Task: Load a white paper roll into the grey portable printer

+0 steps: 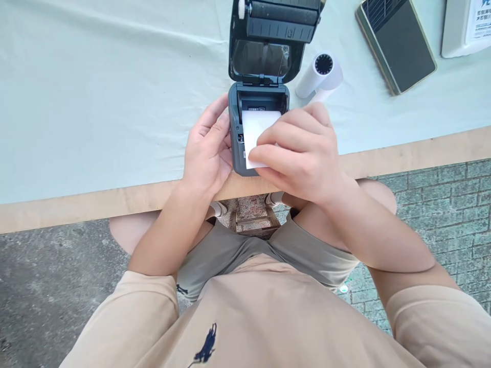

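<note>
A dark grey portable label printer (238,159) rests near the table's front edge with its lid (261,59) swung up and back. Along the printer's left side, my left hand (205,151) grips the body, thumb at the upper edge and some fingers hidden behind it. My right hand (303,148) pinches a white piece of paper (258,128) between thumb and fingers, over the printer's open compartment. Part of the paper is covered by the right hand, so I cannot tell whether it is a loose sheet or the end of a roll.
Just right of the printer stands a white paper roll (310,79) with a dark core and a loose end. Farther right lie a phone (402,48) and a white device or box (456,38) with a printed label. A pale cloth covers the table (95,102); its wooden edge (76,203) is bare.
</note>
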`<control>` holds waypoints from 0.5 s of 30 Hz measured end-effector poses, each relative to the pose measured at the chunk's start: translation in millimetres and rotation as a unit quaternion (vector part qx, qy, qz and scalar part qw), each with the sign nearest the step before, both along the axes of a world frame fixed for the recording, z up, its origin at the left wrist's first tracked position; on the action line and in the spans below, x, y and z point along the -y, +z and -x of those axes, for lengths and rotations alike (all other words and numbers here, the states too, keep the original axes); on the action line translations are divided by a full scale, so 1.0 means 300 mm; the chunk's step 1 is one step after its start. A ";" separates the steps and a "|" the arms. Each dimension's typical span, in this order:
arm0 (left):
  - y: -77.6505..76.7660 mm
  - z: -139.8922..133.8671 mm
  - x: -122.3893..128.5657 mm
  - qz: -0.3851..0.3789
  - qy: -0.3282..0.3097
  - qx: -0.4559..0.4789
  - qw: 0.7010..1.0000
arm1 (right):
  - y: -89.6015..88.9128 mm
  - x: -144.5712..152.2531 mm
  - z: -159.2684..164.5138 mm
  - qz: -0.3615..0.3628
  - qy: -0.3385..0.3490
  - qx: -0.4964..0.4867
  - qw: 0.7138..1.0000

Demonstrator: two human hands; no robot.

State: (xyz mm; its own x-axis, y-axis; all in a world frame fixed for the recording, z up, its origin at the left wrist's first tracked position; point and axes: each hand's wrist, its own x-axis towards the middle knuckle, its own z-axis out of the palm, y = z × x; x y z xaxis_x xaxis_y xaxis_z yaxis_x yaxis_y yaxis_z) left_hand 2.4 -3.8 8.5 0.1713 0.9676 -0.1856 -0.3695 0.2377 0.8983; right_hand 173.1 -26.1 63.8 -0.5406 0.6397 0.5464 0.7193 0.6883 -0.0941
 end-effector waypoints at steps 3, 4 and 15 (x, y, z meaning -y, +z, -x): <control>-0.008 0.012 -0.002 0.003 -0.037 0.030 0.999 | -0.019 0.012 -0.007 0.017 0.021 -0.001 1.000; -0.012 0.015 -0.002 -0.002 -0.049 0.039 0.998 | -0.022 0.014 -0.009 0.019 0.029 -0.007 0.999; -0.018 0.016 0.018 -0.075 -0.071 -0.044 0.994 | 0.008 -0.039 -0.066 0.093 0.007 -0.234 0.968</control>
